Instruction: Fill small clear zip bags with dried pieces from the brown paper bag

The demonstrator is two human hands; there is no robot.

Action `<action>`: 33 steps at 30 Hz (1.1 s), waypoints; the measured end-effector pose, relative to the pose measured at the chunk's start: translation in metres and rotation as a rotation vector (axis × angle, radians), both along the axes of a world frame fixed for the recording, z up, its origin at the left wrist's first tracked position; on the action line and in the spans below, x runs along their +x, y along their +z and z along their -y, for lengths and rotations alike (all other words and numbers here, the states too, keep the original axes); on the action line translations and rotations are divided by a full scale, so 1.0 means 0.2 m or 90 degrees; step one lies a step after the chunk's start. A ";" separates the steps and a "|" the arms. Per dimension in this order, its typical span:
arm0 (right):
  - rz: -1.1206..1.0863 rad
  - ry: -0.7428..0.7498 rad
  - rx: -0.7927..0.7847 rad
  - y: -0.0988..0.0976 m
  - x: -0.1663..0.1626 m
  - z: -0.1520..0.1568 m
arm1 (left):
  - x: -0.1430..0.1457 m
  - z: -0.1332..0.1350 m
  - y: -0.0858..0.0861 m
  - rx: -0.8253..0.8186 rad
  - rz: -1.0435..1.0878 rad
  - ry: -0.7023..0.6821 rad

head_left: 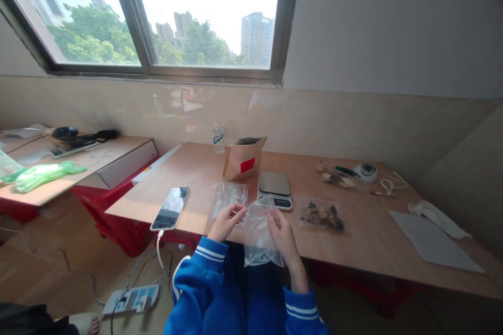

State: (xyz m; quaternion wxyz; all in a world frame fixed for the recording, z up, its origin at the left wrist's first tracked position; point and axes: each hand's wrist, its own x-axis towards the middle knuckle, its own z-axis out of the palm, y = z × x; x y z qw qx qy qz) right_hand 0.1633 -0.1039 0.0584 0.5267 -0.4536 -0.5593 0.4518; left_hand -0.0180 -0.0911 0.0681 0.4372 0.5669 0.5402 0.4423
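Note:
Between my two hands hangs a clear zip bag (257, 243), its top edge near the table's front edge and its lower part above my lap. My left hand (228, 221) pinches the bag's upper left corner. At the upper right, my right hand (280, 227) grips the other side with fingers closed. Just behind them lies a stack of clear plastic bags (229, 198). A kitchen scale (274, 183) with a bare metal plate stands beyond my hands. To its right rests a filled zip bag (320, 213) of brown dried pieces.
An open kraft paper pouch (243, 159) stands behind the scale, beside a bottle (218, 138). A phone (171, 209) charges at the left. On the right are another filled bag (335, 175), a white round device (366, 171) and a white sheet (432, 241). A power strip (131, 299) lies on the floor.

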 end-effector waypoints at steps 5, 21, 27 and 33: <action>-0.003 0.009 0.009 0.01 0.01 0.00 | 0.05 -0.01 -0.03 0.004 -0.002 -0.014; -0.063 -0.083 -0.039 -0.02 -0.01 -0.02 | 0.04 -0.02 -0.04 -0.050 0.128 0.128; -0.049 -0.117 -0.082 -0.05 -0.01 -0.03 | 0.07 0.02 -0.04 -0.106 0.143 -0.064; 0.073 -0.257 0.043 -0.09 0.15 -0.06 | -0.12 -0.13 0.00 0.004 0.065 0.147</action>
